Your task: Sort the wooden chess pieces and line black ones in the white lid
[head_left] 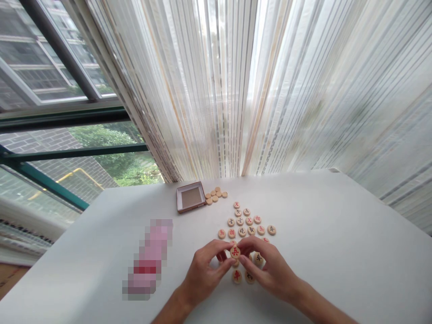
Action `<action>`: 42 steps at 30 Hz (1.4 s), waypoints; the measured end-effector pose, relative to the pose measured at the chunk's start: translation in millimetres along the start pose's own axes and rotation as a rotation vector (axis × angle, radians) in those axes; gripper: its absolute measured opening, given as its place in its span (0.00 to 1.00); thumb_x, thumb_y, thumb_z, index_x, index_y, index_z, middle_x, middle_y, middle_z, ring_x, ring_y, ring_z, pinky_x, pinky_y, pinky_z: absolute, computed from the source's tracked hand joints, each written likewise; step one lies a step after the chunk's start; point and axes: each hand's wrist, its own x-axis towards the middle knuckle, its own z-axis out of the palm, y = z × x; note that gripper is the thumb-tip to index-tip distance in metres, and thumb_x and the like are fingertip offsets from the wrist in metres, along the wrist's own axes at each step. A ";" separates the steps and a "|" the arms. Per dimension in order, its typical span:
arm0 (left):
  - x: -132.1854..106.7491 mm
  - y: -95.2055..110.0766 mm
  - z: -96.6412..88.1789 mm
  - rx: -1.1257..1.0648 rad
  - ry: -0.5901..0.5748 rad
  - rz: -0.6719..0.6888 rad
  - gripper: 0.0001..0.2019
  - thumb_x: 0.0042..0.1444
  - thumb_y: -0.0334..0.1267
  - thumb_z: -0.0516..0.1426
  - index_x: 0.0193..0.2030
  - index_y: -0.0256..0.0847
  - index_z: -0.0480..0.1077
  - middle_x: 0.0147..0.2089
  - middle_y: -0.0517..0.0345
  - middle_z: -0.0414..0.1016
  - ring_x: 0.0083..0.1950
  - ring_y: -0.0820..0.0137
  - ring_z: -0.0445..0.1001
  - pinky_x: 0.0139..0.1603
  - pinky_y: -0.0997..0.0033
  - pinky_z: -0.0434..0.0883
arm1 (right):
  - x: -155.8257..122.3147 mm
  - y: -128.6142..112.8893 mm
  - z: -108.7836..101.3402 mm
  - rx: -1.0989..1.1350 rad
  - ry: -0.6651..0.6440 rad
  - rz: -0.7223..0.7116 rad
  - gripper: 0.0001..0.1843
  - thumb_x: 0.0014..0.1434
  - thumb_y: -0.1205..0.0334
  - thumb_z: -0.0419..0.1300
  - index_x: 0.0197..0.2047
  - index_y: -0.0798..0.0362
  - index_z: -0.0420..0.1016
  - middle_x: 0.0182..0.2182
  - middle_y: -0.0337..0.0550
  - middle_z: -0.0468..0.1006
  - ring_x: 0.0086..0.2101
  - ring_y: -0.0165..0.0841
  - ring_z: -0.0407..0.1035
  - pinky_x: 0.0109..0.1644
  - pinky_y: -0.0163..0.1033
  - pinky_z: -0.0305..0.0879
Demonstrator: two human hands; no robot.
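Observation:
Between the fingertips of my left hand [209, 265] and my right hand [270, 267] is a round wooden Chinese chess piece [235, 252] with a red character facing me. Both hands pinch it by its edges, just above the other pieces. Beyond my hands, rows of face-up pieces [242, 231] widen toward me from a single red-marked piece [236, 205]. Below the held piece lie a red-marked piece [236, 276] and a black-marked piece [249, 276] partly covered by my right hand. My hands hide some pieces in the middle.
An open shallow box [191, 198] sits at the back of the white table [324, 234]. Several blank-side-up pieces [216, 195] lie beside it. A pixelated pink object [151, 256] is at the left. Striped curtains [229, 90] and a window [60, 148] border the table.

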 end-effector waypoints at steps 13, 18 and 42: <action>-4.2 -6.9 1.4 0.008 -0.017 -0.015 0.15 0.62 0.35 0.62 0.56 0.42 0.75 0.43 0.52 0.82 0.36 0.70 0.78 0.43 0.70 0.78 | -0.8 5.2 1.9 0.022 -0.003 0.000 0.10 0.67 0.60 0.61 0.51 0.49 0.75 0.40 0.42 0.82 0.39 0.32 0.77 0.46 0.36 0.75; -3.8 -3.0 1.2 -0.048 -0.011 -0.077 0.15 0.61 0.34 0.63 0.54 0.43 0.76 0.43 0.54 0.82 0.36 0.71 0.78 0.43 0.72 0.78 | 0.1 3.4 0.7 0.048 -0.001 0.018 0.08 0.67 0.60 0.62 0.49 0.49 0.75 0.39 0.42 0.82 0.39 0.32 0.78 0.47 0.36 0.75; -0.9 -1.6 -2.0 -0.041 0.014 -0.141 0.15 0.62 0.36 0.62 0.55 0.40 0.76 0.39 0.55 0.81 0.34 0.72 0.77 0.41 0.72 0.78 | 0.1 5.2 -5.1 -0.031 0.121 -0.011 0.10 0.69 0.63 0.57 0.51 0.50 0.76 0.39 0.44 0.84 0.37 0.33 0.80 0.42 0.35 0.76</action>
